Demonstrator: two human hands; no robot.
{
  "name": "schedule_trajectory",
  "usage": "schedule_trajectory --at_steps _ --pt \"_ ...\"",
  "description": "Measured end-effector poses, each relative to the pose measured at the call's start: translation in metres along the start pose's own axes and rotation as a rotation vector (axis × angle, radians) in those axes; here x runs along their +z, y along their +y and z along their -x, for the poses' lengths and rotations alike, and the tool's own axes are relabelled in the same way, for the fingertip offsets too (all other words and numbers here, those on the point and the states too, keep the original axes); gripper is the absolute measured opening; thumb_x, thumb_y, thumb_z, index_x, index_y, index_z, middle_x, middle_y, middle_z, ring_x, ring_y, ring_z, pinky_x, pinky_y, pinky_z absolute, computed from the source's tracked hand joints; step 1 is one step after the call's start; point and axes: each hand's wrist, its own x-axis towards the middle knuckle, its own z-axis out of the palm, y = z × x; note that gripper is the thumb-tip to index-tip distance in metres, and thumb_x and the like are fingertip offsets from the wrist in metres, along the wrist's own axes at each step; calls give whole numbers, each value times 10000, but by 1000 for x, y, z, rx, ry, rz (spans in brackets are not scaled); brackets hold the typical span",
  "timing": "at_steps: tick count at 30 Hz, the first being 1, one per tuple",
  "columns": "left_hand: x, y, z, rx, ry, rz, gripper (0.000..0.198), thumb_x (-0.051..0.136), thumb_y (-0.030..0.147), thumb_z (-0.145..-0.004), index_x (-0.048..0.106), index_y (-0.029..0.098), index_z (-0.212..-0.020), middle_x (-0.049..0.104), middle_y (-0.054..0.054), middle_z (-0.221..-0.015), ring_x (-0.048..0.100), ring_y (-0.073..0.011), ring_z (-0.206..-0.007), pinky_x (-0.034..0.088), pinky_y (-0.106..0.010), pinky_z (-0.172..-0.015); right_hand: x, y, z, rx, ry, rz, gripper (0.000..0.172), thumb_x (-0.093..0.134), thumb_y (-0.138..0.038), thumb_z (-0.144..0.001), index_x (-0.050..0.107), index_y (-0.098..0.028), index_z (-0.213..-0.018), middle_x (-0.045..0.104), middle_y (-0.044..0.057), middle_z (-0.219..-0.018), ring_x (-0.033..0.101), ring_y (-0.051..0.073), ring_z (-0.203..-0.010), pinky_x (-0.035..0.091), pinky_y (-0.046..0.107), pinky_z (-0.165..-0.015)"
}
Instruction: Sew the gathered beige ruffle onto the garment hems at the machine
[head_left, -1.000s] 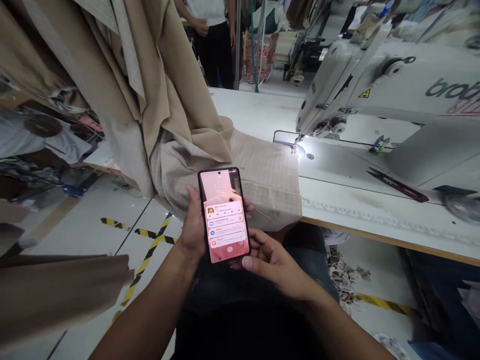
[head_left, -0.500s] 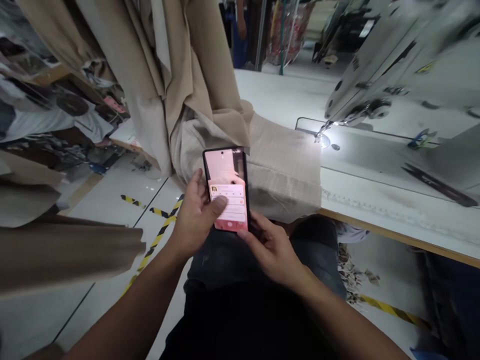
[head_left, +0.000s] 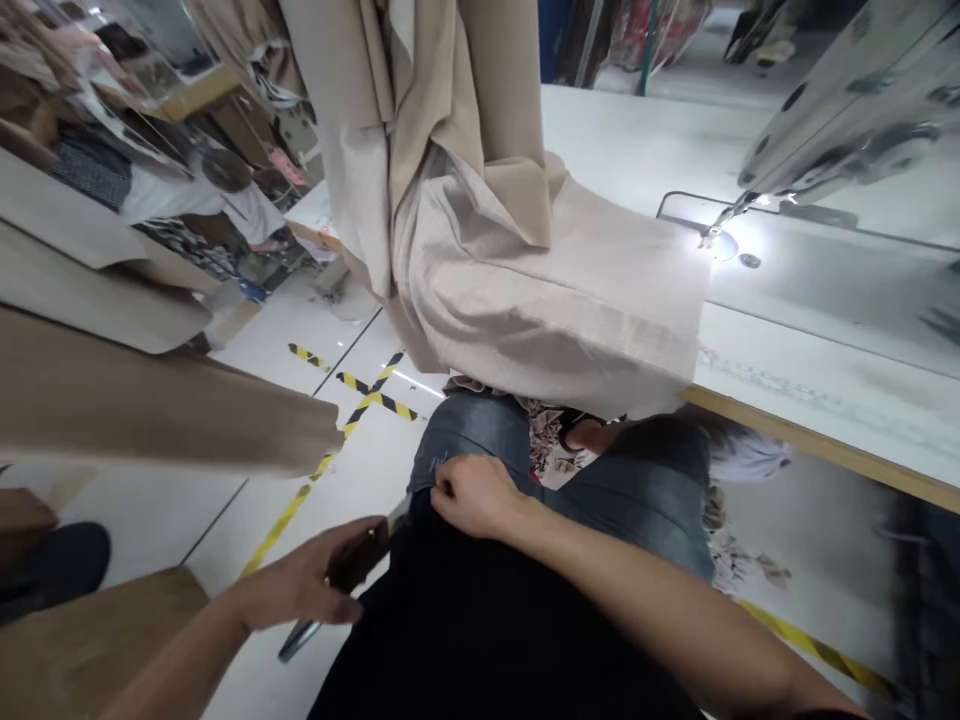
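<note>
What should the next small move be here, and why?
Probably the left hand should slip the phone into the pocket of the jeans. The right hand appears to be pulling the denim's edge open, and the phone is held edge-on right beside it.

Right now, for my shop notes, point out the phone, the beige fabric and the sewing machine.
Phone (head_left: 358, 558): head view, dark edge.
Beige fabric (head_left: 555, 300): head view, folded panel.
Sewing machine (head_left: 847, 130): head view, pale arm.

Item: my left hand (head_left: 300, 588), low and turned sideways, fingers (head_left: 330, 590) curled closed. Item: my right hand (head_left: 474, 496), forearm (head_left: 615, 550) across my body, fingers bent down at my thigh (head_left: 472, 425).
</note>
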Motion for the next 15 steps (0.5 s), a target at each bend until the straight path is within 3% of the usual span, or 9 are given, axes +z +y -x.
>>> schedule_trajectory --at_steps 4,10,13,15 --pt "20 -20 -10 -15 -47 -50 589 800 200 -572 695 245 -1150 749 -21 -1053 680 -298 -1066 541 -405 -952 4 -5 10 -120 49 4 215 526 -219 -976 727 -168 -918 767 71 -995 695 195 -887 460 292 -750" --pt "62 -7 -43 85 146 -135 490 744 379 -689 671 184 -1132 754 -85 -1057 665 -387 -1142 532 -466 -984 0 -16 16 -341 27 89 209 561 -274 -978 731 -151 -979 768 89 -1012 700 221 -928 505 307 -771" --pt "67 -3 -47 154 171 -186 561 856 419 -580 717 219 -1086 770 -81 -1029 626 -459 -1194 527 -522 -1002 -7 -18 15 -345 29 153 216 564 -279 -971 733 -149 -1004 775 92 -1032 719 236 -927 535 312 -735" --pt "59 -7 -41 142 159 -195 594 909 433 -564 727 229 -1090 772 -82 -1022 667 -433 -1128 559 -532 -943 -12 -19 19 -331 33 197 222 590 -311 -954 740 -150 -989 783 85 -1023 734 246 -897 545 311 -665"
